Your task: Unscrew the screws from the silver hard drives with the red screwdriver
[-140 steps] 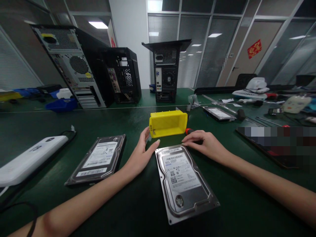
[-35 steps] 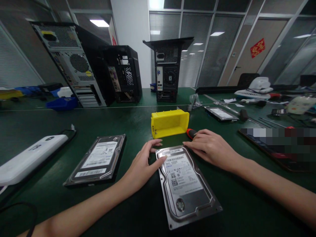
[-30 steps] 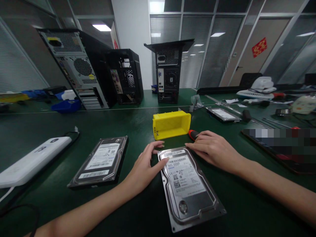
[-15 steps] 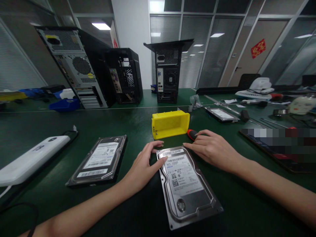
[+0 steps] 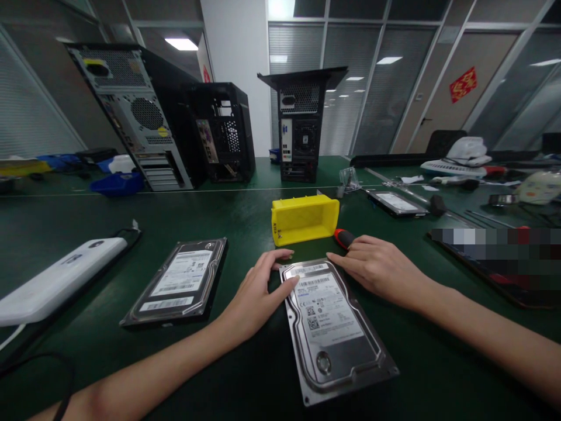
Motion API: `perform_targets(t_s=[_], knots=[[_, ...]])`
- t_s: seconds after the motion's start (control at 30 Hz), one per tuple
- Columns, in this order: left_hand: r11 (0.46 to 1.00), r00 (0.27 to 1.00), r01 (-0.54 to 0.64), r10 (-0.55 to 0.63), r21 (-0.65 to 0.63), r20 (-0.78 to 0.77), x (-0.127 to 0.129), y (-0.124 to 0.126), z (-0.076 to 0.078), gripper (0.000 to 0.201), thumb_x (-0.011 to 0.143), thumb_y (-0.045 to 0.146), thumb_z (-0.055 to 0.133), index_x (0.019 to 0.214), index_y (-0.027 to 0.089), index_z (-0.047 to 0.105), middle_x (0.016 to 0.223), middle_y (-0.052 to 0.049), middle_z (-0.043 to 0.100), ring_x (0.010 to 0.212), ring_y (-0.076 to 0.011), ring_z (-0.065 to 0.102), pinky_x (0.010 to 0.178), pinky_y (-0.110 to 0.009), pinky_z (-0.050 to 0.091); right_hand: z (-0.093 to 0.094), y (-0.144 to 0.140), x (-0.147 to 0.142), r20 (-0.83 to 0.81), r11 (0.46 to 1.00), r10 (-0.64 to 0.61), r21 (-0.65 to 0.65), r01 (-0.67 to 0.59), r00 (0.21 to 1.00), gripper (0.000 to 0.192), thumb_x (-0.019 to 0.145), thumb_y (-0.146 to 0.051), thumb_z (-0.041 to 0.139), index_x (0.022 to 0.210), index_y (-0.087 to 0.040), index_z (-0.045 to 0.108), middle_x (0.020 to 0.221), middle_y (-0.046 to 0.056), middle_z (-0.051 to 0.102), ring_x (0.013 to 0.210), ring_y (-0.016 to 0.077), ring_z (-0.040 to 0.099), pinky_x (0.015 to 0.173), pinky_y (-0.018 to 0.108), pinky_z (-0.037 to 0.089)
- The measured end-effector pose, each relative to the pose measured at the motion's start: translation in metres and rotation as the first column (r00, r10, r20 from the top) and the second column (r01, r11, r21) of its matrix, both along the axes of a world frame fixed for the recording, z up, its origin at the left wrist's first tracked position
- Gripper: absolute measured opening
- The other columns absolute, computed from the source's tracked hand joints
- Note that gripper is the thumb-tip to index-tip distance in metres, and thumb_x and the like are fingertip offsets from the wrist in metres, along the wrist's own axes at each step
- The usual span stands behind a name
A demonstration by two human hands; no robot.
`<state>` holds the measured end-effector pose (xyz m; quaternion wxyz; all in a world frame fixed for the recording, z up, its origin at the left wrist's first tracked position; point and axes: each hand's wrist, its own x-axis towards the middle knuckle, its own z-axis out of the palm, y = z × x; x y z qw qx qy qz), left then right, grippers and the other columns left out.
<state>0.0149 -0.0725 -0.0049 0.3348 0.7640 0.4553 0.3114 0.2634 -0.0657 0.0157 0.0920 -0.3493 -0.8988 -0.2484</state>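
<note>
Left hand (image 5: 258,292) spread, fingertips on hard drive (image 5: 332,327) far corner; right hand (image 5: 377,266) flat over screwdriver (image 5: 344,237).

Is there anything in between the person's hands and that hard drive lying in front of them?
Nothing visible. The left hand already touches the far left corner of the hard drive, thumb on its label. The right hand rests at the far right corner, lying over a red-handled screwdriver.
</note>
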Motion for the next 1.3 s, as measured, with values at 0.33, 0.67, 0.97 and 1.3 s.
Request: perform_targets(t_s=[0.33,0.67,0.97,1.3], knots=[[1.000,1.000,0.008,-0.008,0.010,-0.005,0.0000,-0.0001,-0.0003,0.038,0.086,0.037,0.049,0.121,0.023,0.045,0.125,-0.007,0.050,0.108,-0.0239,0.050,0.090,-0.039,0.042,0.0006,-0.0039,-0.0017,-0.022,0.999,-0.035,-0.017,0.035,0.999,0.024,0.085,-0.020,0.050,0.103,-0.016,0.066,0.070,0.004,0.066,0.066,0.0136,0.060,0.068,0.027,0.044],[1.000,1.000,0.011,-0.011,0.024,-0.003,-0.0003,0.0000,-0.0010,0.037,0.086,0.036,0.050,0.121,0.023,0.046,0.124,-0.006,0.051,0.107,-0.0224,0.051,0.095,-0.039,0.039,-0.0006,-0.0026,-0.0013,-0.014,0.999,-0.026,-0.020,0.026,1.000,0.026,0.085,-0.019,0.050,0.107,-0.015,0.065,0.070,0.004,0.066,0.066,0.0142,0.061,0.068,0.028,0.044],[0.999,0.999,0.031,-0.031,0.004,0.005,-0.0007,0.0003,-0.0015,0.037,0.087,0.037,0.048,0.121,0.023,0.045,0.124,-0.006,0.053,0.111,-0.0228,0.051,0.096,-0.040,0.038,-0.0004,-0.0027,-0.0007,-0.013,0.999,-0.037,0.009,0.038,0.999,0.024,0.085,-0.021,0.050,0.103,-0.017,0.066,0.070,0.004,0.067,0.064,0.0143,0.061,0.066,0.028,0.043],[0.997,0.998,0.058,-0.057,-0.043,0.006,-0.0019,-0.0011,0.0011,0.040,0.086,0.039,0.050,0.122,0.024,0.044,0.121,-0.006,0.057,0.113,-0.0248,0.051,0.097,-0.042,0.037,-0.0033,-0.0015,0.0025,-0.001,0.999,-0.025,0.024,0.025,1.000,0.027,0.085,-0.019,0.050,0.108,-0.017,0.064,0.076,0.003,0.068,0.069,0.0141,0.062,0.071,0.029,0.044]])
